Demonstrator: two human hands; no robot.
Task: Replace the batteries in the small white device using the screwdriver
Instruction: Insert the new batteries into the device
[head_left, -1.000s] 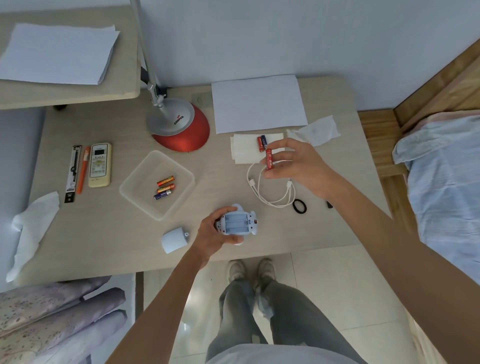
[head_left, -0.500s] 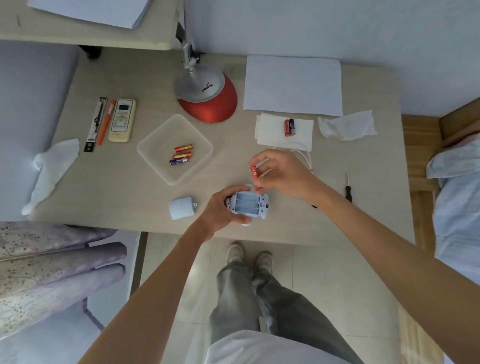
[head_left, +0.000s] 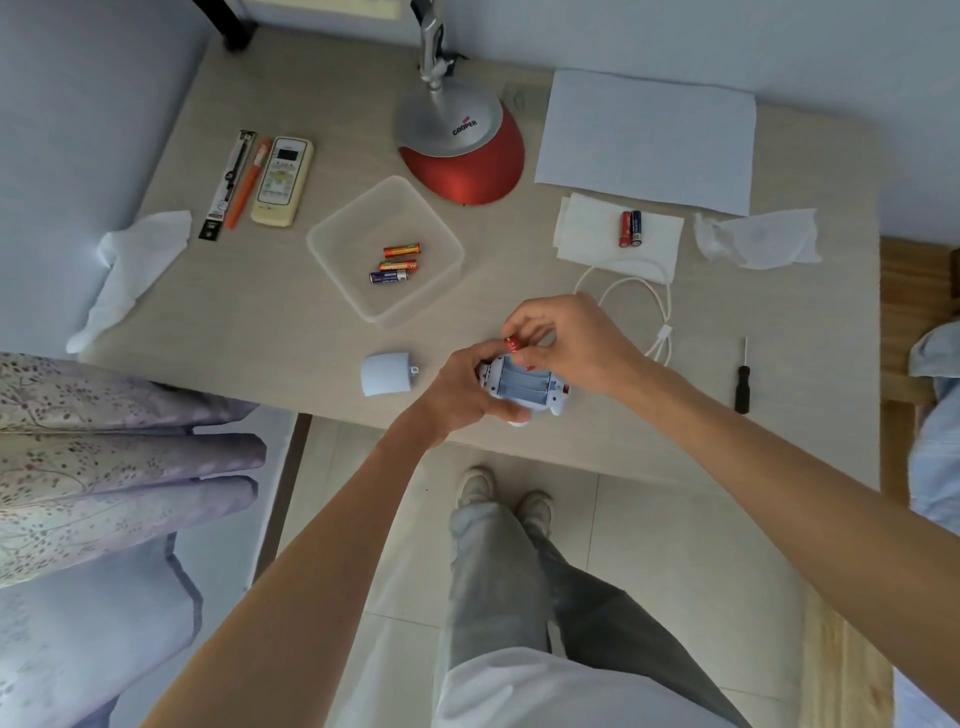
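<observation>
The device sat just above the near edge of the tabletop, held in the left hand. That grip was closed round its left end, thumb on the near side and fingers on the far side. The device's long axis ran left to right, the right end dipping a little toward the person. Its open battery bay faced up, and the three slots ran along that same axis.

The right hand hung over the far edge of the bay. Its grip was narrow, fingertips pinching a red battery. Only one end of the battery showed, at the bay's far left corner. Fingers hid the rest, so its axis could not be told.

The cover lay on the tabletop just left of the left hand.

The screwdriver lay well to the right, apart from both hands. Its long axis ran near to far, with the black handle nearer the person and the tip pointing away.

Three batteries lay in a clear tray. Two more lay side by side on a napkin, beyond a white cable.
</observation>
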